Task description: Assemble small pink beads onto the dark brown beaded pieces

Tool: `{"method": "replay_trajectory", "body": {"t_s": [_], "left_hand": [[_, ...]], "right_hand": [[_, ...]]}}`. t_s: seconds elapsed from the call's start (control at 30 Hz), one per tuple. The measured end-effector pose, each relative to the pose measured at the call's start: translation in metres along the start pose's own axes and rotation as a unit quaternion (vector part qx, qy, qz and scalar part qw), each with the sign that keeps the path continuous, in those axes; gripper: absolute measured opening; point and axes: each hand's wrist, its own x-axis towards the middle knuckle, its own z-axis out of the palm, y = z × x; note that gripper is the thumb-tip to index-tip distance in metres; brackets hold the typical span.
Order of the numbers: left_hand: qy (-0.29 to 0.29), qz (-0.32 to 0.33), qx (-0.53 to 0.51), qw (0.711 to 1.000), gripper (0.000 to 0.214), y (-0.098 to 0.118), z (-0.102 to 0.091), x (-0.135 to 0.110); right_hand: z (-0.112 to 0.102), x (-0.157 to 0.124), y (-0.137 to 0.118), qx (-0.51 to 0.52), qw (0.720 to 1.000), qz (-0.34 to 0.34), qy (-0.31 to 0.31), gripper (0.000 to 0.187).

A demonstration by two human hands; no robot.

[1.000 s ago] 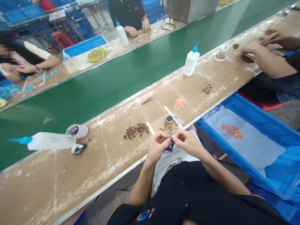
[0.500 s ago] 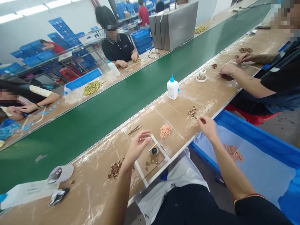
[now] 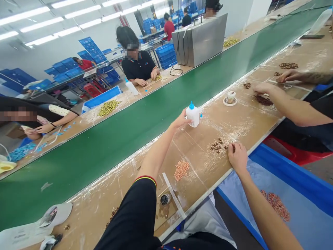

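My left hand [image 3: 180, 122] is stretched far forward and its fingers touch the side of a white glue bottle with a blue cap [image 3: 193, 115] standing on the brown worktop [image 3: 249, 121]. My right hand [image 3: 237, 157] rests near the worktop's near edge with fingers curled over a small pile of dark brown parts [image 3: 218, 145]. A pile of small pink parts [image 3: 181, 169] lies between my arms. A small round black pot [image 3: 164, 199] sits beside a white strip [image 3: 173, 195] close to my body.
A green conveyor belt [image 3: 109, 139] runs along the far side. To the right, another person's hands [image 3: 262, 88] work beside a tape roll [image 3: 230, 98]. A blue bin [image 3: 299, 194] with pink parts [image 3: 276, 204] stands at lower right. People sit across the belt.
My left hand has reached forward from near the white frame to the glue bottle. My right hand has dropped onto the dark parts pile. The camera has tilted up.
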Motion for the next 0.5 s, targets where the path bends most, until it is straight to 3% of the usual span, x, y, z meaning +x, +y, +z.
{"method": "replay_trajectory", "body": {"t_s": [0.1, 0.2, 0.37, 0.5], "left_hand": [[-0.037, -0.03, -0.059, 0.997, 0.094, -0.003, 0.01, 0.012], [-0.021, -0.042, -0.085, 0.995, 0.083, 0.0, 0.019, 0.011], [0.113, -0.053, -0.07, 0.99, 0.089, 0.008, 0.021, -0.017], [0.216, -0.042, -0.067, 0.973, 0.087, 0.025, 0.005, -0.065]], "right_hand": [[0.002, 0.001, 0.004, -0.008, 1.0, -0.006, 0.01, 0.027], [0.001, 0.0, 0.004, -0.008, 1.0, -0.013, 0.017, 0.027], [-0.002, 0.001, 0.002, 0.005, 0.999, -0.031, 0.03, 0.025], [-0.005, 0.005, 0.0, 0.006, 0.999, -0.042, 0.032, 0.021]]}}
